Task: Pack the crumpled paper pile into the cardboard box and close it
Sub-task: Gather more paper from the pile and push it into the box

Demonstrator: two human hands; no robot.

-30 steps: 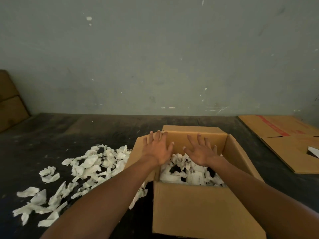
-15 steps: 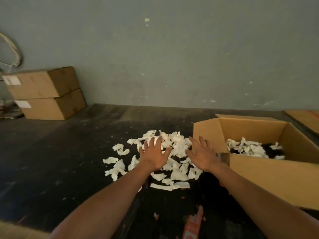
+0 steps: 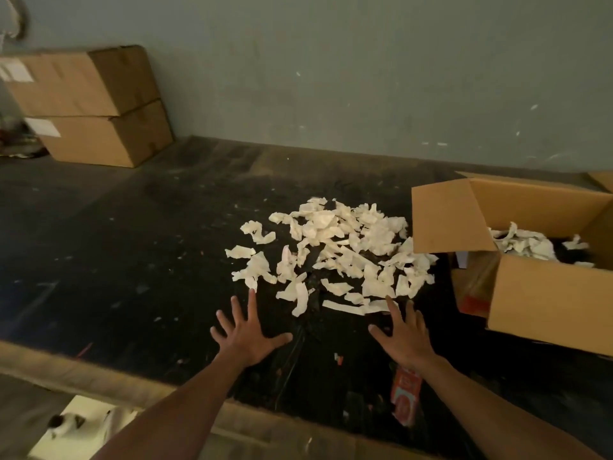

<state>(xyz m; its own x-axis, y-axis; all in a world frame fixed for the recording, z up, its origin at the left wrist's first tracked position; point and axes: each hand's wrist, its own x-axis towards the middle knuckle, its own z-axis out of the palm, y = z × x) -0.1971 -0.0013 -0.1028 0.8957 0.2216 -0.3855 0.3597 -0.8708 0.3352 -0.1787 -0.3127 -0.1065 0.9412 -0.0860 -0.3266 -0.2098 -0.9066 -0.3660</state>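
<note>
A pile of white crumpled paper pieces (image 3: 338, 250) lies spread on the dark tabletop (image 3: 132, 260). To its right stands an open cardboard box (image 3: 544, 300) with its left flap raised and more paper pieces (image 3: 527, 244) inside. My left hand (image 3: 248, 333) hovers palm down with fingers spread, just in front of the pile's left edge. My right hand (image 3: 403, 336) is also flat and spread, its fingertips at the pile's near edge. Neither hand holds anything.
Two closed cardboard boxes (image 3: 93, 104) are stacked against the grey wall at the back left. A small red packet (image 3: 406, 396) lies near the table's front edge, under my right wrist. A flat cardboard piece (image 3: 602, 179) shows at the far right.
My hands left the box, swept left over the pile, then pulled back toward me to its near edge. The view turned left and the box now sits at the right.
</note>
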